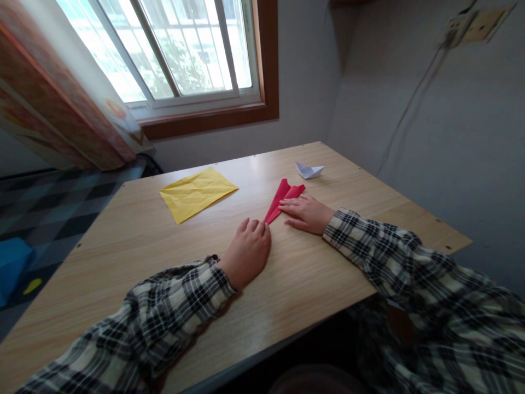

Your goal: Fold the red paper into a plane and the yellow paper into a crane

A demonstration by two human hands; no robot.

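Observation:
A red folded paper (pixel 282 198), long and narrow with a pointed near end, lies on the wooden table in front of me. My left hand (pixel 251 249) is closed at that pointed end, its fingers curled round the tip and hiding it. From the right, my right hand (pixel 307 213) rests with its fingers stretched flat over the paper's right edge. Just beyond the red paper sits a small white paper boat (pixel 309 171). To the left, a creased yellow sheet (pixel 199 192) lies spread on the tabletop.
The light wooden table (pixel 156 262) has its far corner near the wall. Left of it is a dark checked surface (pixel 77 202) with a blue object (pixel 13 265) and a small yellow piece (pixel 33 285). A curtain (pixel 61 82) hangs beside the window (pixel 184 49).

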